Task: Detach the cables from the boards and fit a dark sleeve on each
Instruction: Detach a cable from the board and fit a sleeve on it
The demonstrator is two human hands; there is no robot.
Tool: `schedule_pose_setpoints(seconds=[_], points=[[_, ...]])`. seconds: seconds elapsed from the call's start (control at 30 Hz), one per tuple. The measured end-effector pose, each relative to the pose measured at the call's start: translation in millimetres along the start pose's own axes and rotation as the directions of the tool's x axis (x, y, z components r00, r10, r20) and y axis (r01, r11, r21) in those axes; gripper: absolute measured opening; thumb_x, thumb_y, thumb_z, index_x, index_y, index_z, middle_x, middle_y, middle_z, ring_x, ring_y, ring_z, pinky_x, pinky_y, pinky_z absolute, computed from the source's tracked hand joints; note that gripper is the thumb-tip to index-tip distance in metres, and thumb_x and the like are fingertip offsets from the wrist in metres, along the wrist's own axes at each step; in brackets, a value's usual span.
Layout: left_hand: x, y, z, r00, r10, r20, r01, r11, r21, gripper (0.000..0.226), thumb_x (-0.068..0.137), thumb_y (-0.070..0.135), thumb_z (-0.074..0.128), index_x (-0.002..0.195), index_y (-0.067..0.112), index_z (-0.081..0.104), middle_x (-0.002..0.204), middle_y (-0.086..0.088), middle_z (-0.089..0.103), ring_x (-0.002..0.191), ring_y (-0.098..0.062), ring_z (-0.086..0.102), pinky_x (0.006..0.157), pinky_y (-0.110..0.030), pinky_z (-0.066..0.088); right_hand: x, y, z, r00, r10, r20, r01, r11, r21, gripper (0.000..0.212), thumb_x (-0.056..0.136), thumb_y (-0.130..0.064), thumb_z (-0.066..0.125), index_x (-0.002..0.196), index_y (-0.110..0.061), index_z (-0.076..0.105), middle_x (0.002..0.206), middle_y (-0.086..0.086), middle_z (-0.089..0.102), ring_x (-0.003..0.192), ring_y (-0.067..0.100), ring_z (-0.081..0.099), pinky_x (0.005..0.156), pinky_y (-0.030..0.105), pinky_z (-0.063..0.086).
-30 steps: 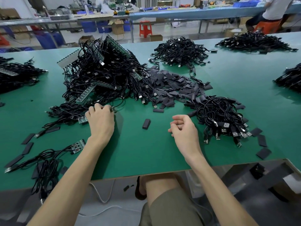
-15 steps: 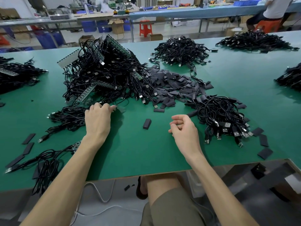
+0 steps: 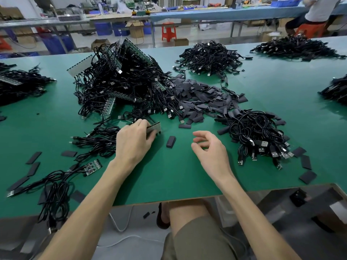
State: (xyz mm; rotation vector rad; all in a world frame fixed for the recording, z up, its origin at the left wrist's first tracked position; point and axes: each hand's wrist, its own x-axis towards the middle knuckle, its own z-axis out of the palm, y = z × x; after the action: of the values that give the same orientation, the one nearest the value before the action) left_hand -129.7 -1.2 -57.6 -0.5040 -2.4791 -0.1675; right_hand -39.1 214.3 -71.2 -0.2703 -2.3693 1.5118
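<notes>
While left hand (image 3: 134, 145) grips board (image 3: 155, 128), sleeve (image 3: 170, 141) lies long axis near-far.

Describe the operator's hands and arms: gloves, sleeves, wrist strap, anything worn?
Nothing worn on them. The left hand and right hand are bare: no gloves, finger cots, rings or watch. The left forearm and right forearm are uncovered to the frame edge, with no cuff or wrist strap in view. The only clothing seen is olive shorts.

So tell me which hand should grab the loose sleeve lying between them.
The right hand: it is empty and near the sleeve, while the left hand grips a board.
</notes>
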Motion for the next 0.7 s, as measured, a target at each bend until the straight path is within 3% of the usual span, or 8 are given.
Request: schedule_pose_setpoints(seconds=[0.3, 0.43, 0.53, 0.7], points=[[-9.2, 14.3, -4.3, 0.995, 0.091, -0.045, -0.092, 0.996, -0.021, 0.026, 0.094, 0.033, 0.070, 0.083, 0.014, 0.058, 0.080, -0.001, 0.063, 0.067, -0.024, 0.060, 0.064, -0.035, 0.044, -0.5, 0.2, 0.3, 1.000, -0.015, 0.026, 0.015, 1.000, -0.017, 0.026, 0.094, -0.016, 0.068, 0.117, -0.026, 0.067, 0.106, -0.012, 0.069, 0.088, -0.005, 0.063, 0.074, 0.008, 0.043], [-12.7, 37.3, 1.0, 0.974, 0.218, -0.063, -0.221, 0.974, -0.045, 0.021, 0.095, 0.026, 0.072, 0.084, 0.012, 0.060, 0.080, -0.003, 0.061, 0.071, -0.025, 0.063, 0.067, -0.037, 0.044, -1.3, -1.3, -0.5, 0.999, -0.026, 0.046, 0.027, 1.000, -0.013, 0.028, 0.094, -0.019, 0.069, 0.119, -0.029, 0.067, 0.107, -0.013, 0.069, 0.089, -0.005, 0.063, 0.077, 0.016, 0.046], [-9.8, 39.7, 0.1, 0.969, 0.236, -0.073, -0.240, 0.970, -0.046, 0.018, 0.096, 0.022, 0.071, 0.086, 0.011, 0.062, 0.080, -0.004, 0.061, 0.073, -0.025, 0.065, 0.067, -0.036, 0.043, -2.8, -1.8, -0.7, 0.997, -0.048, 0.065, 0.048, 0.999, 0.002, 0.033, 0.093, -0.021, 0.071, 0.122, -0.033, 0.065, 0.110, -0.016, 0.068, 0.091, -0.004, 0.064, 0.077, 0.021, 0.045], [-21.1, 43.2, -5.5, 0.938, 0.330, -0.109, -0.342, 0.934, -0.109, 0.015, 0.098, 0.020, 0.066, 0.086, 0.011, 0.062, 0.081, -0.004, 0.059, 0.074, -0.026, 0.060, 0.070, -0.036, 0.038, -3.7, -4.3, 1.7, 0.983, -0.074, 0.168, 0.072, 0.997, 0.022, 0.050, 0.091, -0.027, 0.074, 0.134, -0.046, 0.057, 0.120, -0.024, 0.067, 0.107, -0.002, 0.063, 0.088, 0.037, 0.047]])
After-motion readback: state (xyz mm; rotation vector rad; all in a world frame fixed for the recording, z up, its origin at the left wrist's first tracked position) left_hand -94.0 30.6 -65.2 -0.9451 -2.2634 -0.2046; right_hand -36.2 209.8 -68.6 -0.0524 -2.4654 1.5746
